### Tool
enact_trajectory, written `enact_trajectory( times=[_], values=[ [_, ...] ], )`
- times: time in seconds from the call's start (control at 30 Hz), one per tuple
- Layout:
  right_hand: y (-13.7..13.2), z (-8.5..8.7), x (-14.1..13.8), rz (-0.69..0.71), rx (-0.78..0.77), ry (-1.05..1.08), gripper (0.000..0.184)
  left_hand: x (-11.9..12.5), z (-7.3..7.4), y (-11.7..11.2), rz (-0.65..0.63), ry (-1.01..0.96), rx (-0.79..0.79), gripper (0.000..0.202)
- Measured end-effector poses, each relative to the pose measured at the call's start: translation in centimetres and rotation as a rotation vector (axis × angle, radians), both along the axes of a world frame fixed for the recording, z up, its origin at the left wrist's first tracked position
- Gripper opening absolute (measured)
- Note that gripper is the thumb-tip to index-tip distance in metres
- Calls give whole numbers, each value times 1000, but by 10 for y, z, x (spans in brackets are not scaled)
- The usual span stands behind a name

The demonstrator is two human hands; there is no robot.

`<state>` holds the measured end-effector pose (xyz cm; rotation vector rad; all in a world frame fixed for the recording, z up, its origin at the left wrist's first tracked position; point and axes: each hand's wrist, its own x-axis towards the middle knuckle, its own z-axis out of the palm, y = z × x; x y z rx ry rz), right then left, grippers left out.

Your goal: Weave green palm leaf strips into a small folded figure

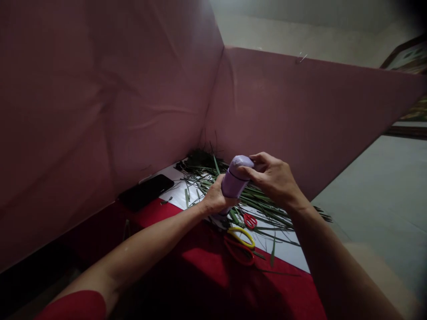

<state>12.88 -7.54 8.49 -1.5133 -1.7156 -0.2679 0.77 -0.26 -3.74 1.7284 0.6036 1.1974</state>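
Observation:
A purple bottle [233, 189] with a rounded top is tilted a little to the right above the table. My left hand [216, 195] is wrapped round its lower body. The fingers and thumb of my right hand [271, 175] grip its rounded cap [240, 163] from the right. A dark line runs round the bottle just below the cap. Behind and beneath lie long green leaf strips [267, 202] in a loose heap. Scissors with one yellow and one red handle loop [242, 238] lie just below the bottle, and a smaller red-handled pair [250, 220] lies close by.
A black phone [147, 191] lies at the left by the pink cloth wall [153, 89]. White paper [293, 253] covers part of the red tabletop [200, 266]. A second pink panel [283, 111] rises behind the leaves. A framed picture hangs at the far right.

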Motion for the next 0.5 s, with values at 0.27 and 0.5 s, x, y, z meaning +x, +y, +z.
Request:
enact_trajectory(
  times=[0.27,0.5],
  values=[
    [-11,-89,36,-324,134,168,43,1,-2,4,127,-99,8,61],
    [-27,-164,64,-522,134,26,31,-21,36,48,351,-257,109,51]
  ],
)
